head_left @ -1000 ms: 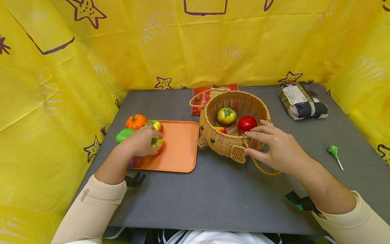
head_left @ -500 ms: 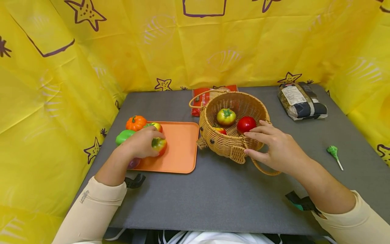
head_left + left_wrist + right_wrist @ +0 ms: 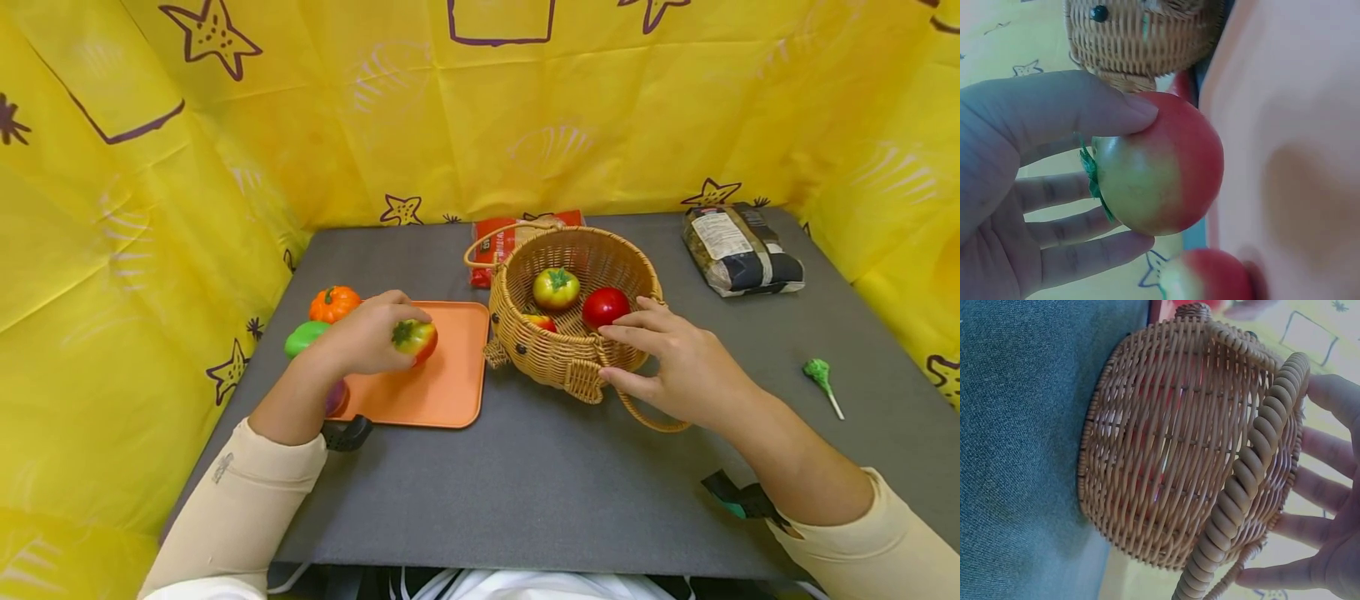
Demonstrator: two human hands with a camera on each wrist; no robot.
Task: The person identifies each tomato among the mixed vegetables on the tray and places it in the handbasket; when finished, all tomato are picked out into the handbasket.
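Observation:
My left hand [image 3: 367,337] pinches a red and yellow toy tomato [image 3: 422,343] above the orange tray [image 3: 459,375]. In the left wrist view the thumb lies on one side of it, fingers on the other, its green stem leaves toward the palm. A second red and yellow tomato [image 3: 1210,275] lies below it there. My right hand [image 3: 686,358] rests at the rim of a wicker basket [image 3: 551,362], fingers spread and fairly straight. Inside the basket are a yellow-green tomato [image 3: 557,289], a round red fruit [image 3: 606,307] and a partly hidden red-yellow piece [image 3: 542,322].
At the tray's left are an orange pumpkin [image 3: 335,304], a green vegetable [image 3: 305,337] and a purple one [image 3: 337,398], partly hidden. Behind the basket lies a red packet [image 3: 487,246]. A dark bag [image 3: 742,250] and a green lollipop [image 3: 819,375] are at right.
My left hand has moved right over the tray, carrying the tomato with it. The right hand and the basket have stayed in place.

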